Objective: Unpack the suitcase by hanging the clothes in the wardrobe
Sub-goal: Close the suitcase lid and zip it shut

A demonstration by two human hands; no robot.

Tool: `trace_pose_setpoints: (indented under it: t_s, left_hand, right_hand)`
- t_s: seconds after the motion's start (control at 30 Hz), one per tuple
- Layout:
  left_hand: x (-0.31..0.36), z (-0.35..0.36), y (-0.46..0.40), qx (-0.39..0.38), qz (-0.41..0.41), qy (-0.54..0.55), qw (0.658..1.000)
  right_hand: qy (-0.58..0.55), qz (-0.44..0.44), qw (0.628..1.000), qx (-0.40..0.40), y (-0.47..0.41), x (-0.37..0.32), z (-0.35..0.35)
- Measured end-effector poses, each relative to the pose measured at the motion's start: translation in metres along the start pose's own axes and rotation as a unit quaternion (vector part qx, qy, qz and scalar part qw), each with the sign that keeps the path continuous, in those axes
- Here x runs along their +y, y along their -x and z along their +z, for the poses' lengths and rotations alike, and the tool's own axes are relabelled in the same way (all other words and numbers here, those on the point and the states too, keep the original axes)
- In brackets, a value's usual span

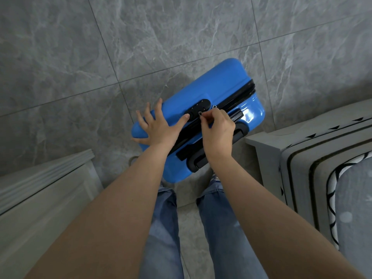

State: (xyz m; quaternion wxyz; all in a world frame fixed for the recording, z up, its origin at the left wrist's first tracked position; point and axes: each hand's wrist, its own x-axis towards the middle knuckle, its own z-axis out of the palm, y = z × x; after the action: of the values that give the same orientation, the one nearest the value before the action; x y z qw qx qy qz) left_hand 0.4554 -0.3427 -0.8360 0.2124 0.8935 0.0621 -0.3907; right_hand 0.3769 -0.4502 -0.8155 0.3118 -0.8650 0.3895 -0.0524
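**Both hands on the closed blue suitcase**

At 8 o'clock a pale grey cabinet (40, 190) fills the lower-left corner, its moulded top edge running toward the centre. The floor (80, 57) is large grey marbled tiles.

Just left of centre, the left hand (159, 125) lies flat on the shell of the blue hard-shell suitcase (219, 83), fingers (148, 111) straight and spread apart, thumb reaching toward the black combination lock (198, 107).

The suitcase stands on the floor at the centre of the view, zipped shut, its black zip line running from 7 o'clock to 1 o'clock. A black carry handle (217, 146) shows on its near side.

The right hand (218, 131) sits just right of the lock, fingers curled together and pinching a metal zip pull (200, 114) beside the lock.

Below the suitcase, at 6 o'clock, are the person's legs in blue jeans (223, 228).

At 4 o'clock stands a bed (314, 158) with grey patterned bedding.
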Motion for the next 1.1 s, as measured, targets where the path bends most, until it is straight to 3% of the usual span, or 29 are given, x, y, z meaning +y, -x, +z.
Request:
trace_pose_setpoints:
  t_s: [0.27,0.8,1.0,1.1]
  left_hand:
    - [0.001,-0.001,0.001,0.001,-0.001,0.0,1.0]
    - [0.0,0.0,0.002,0.004,-0.002,-0.012,1.0]
    - [0.002,-0.005,0.001,-0.009,-0.002,0.0,1.0]
    - [0.0,-0.006,0.001,-0.011,0.004,0.005,1.0]
  right_hand:
    - [0.017,-0.005,1.0,0.002,-0.001,-0.003,0.003]
    - [0.128,0.025,0.988,-0.086,-0.011,-0.018,0.004]
    - [0.04,0.054,0.994,-0.083,-0.012,-0.012,-0.005]
    - [0.004,0.047,0.998,-0.041,-0.009,-0.011,-0.019]
